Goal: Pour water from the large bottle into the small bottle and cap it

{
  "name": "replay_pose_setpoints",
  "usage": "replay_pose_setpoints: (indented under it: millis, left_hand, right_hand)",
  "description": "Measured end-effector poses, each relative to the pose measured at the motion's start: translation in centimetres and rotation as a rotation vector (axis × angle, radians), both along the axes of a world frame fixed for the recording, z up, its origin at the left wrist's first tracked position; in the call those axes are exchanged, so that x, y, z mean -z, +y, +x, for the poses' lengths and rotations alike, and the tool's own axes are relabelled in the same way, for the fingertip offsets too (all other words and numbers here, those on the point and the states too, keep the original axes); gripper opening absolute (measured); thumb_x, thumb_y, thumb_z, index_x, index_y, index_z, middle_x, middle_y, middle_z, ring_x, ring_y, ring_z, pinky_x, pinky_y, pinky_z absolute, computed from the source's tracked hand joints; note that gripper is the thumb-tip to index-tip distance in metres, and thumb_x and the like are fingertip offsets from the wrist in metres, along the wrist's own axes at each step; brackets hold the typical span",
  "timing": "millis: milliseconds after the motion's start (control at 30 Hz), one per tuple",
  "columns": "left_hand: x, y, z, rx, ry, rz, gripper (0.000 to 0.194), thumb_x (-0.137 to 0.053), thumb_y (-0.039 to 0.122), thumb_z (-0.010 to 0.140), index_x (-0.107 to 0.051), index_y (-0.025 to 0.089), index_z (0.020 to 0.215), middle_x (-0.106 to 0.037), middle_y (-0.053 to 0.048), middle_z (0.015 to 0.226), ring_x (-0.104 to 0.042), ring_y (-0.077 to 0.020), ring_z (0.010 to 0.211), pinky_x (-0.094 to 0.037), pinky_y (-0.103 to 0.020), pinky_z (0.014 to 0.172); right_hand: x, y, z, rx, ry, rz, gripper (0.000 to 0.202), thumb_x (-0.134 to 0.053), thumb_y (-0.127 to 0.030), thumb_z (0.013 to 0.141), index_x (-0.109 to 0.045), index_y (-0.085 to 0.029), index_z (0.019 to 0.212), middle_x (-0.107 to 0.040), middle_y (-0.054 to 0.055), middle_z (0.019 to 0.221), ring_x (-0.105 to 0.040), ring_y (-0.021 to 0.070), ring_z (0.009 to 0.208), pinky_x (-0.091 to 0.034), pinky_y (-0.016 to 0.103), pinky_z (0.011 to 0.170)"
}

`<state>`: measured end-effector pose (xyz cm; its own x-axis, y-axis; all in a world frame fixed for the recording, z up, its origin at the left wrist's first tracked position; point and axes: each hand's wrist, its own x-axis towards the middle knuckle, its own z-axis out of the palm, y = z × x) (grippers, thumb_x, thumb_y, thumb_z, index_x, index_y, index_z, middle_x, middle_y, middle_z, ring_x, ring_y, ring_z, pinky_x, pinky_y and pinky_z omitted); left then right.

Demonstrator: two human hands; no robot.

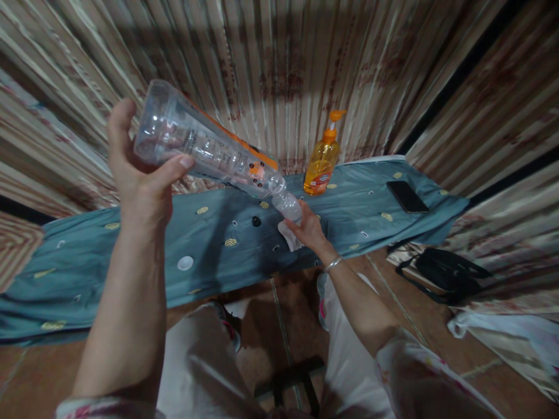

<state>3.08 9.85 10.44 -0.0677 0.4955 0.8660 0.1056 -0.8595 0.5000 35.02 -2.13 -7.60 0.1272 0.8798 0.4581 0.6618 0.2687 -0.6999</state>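
Note:
My left hand (146,169) grips the base end of a large clear plastic bottle (209,148) with an orange label. The bottle is tilted, its neck pointing down to the right. At its mouth is a small clear bottle (286,202), which my right hand (311,228) holds over the table. Whether the two mouths touch is hard to make out. A white cloth or tissue (289,237) shows below my right fingers; I cannot tell if they hold it. On the table lie a small black cap (256,221) and a round white lid (186,263).
The narrow table has a blue-green patterned cloth (192,233). A pump bottle of orange liquid (322,163) stands at its back edge, and a black phone (407,196) lies on the right. A black bag (452,270) sits right of the table. Striped curtains hang behind.

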Motion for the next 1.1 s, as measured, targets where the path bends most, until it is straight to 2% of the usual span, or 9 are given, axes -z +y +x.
replay_pose_setpoints:
  millis: [133, 400, 567, 733, 867, 933, 1100]
  left_hand:
    - [-0.2, 0.6, 0.0, 0.045, -0.036, -0.033, 0.129, -0.091, 0.075, 0.008, -0.057, 0.045, 0.129, -0.054, 0.000, 0.141, -0.050, -0.0370, 0.137, -0.053, -0.058, 0.110]
    - [-0.6, 0.9, 0.1, 0.057, -0.045, -0.030, 0.130, -0.094, 0.069, 0.005, -0.058, 0.045, 0.128, -0.056, 0.002, 0.139, -0.053, -0.0357, 0.133, -0.053, -0.057, 0.111]
    - [-0.8, 0.6, 0.7, 0.088, -0.068, -0.046, 0.127, -0.093, 0.071, 0.008, -0.059, 0.041, 0.127, -0.057, 0.000, 0.136, -0.059, -0.0299, 0.122, -0.059, -0.050, 0.102]
    - [-1.1, 0.6, 0.9, 0.065, -0.067, -0.063, 0.129, -0.093, 0.067, 0.001, -0.060, 0.042, 0.123, -0.058, 0.002, 0.134, -0.061, -0.0275, 0.117, -0.062, -0.045, 0.094]
    - [-1.4, -0.3, 1.2, 0.069, -0.048, -0.081, 0.121, -0.095, 0.067, 0.011, -0.060, 0.042, 0.123, -0.058, 0.002, 0.138, -0.064, -0.0222, 0.109, -0.064, -0.036, 0.085]
    - [-1.6, -0.8, 1.5, 0.087, -0.033, -0.086, 0.117, -0.096, 0.068, 0.018, -0.059, 0.042, 0.126, -0.058, 0.003, 0.139, -0.065, -0.0193, 0.105, -0.063, -0.036, 0.087]
    - [-2.1, -1.5, 2.1, 0.124, -0.018, -0.064, 0.119, -0.095, 0.070, 0.018, -0.061, 0.035, 0.126, -0.059, 0.000, 0.133, -0.060, -0.0233, 0.121, -0.061, -0.037, 0.096]
  right_hand:
    - [0.2, 0.1, 0.0, 0.002, -0.016, 0.017, 0.061, -0.072, -0.038, 0.085, -0.052, -0.015, 0.138, -0.071, 0.020, 0.130, -0.071, 0.0338, 0.117, -0.057, 0.050, 0.101]
    - [0.3, 0.2, 0.2, -0.008, -0.001, 0.013, 0.061, -0.072, -0.040, 0.085, -0.053, -0.016, 0.137, -0.073, 0.017, 0.128, -0.071, 0.0337, 0.115, -0.058, 0.050, 0.100]
    - [0.3, 0.2, 0.3, 0.004, -0.005, 0.021, 0.060, -0.071, -0.042, 0.085, -0.053, -0.015, 0.137, -0.072, 0.019, 0.129, -0.072, 0.0342, 0.115, -0.058, 0.049, 0.100]
    - [0.1, 0.2, 0.3, -0.007, -0.009, 0.020, 0.060, -0.071, -0.040, 0.086, -0.053, -0.016, 0.137, -0.073, 0.019, 0.127, -0.072, 0.0337, 0.114, -0.058, 0.049, 0.099]
    - [0.0, 0.2, 0.3, 0.003, -0.009, 0.007, 0.061, -0.072, -0.038, 0.084, -0.053, -0.013, 0.137, -0.073, 0.020, 0.127, -0.072, 0.0342, 0.115, -0.058, 0.049, 0.100]
    - [-0.1, 0.1, 0.3, 0.007, -0.005, 0.002, 0.061, -0.072, -0.038, 0.084, -0.054, -0.013, 0.137, -0.073, 0.020, 0.127, -0.071, 0.0339, 0.116, -0.058, 0.048, 0.100]
    - [-0.1, 0.1, 0.3, 0.001, 0.018, -0.006, 0.061, -0.070, -0.039, 0.085, -0.054, -0.013, 0.137, -0.073, 0.020, 0.129, -0.071, 0.0335, 0.118, -0.057, 0.047, 0.101]
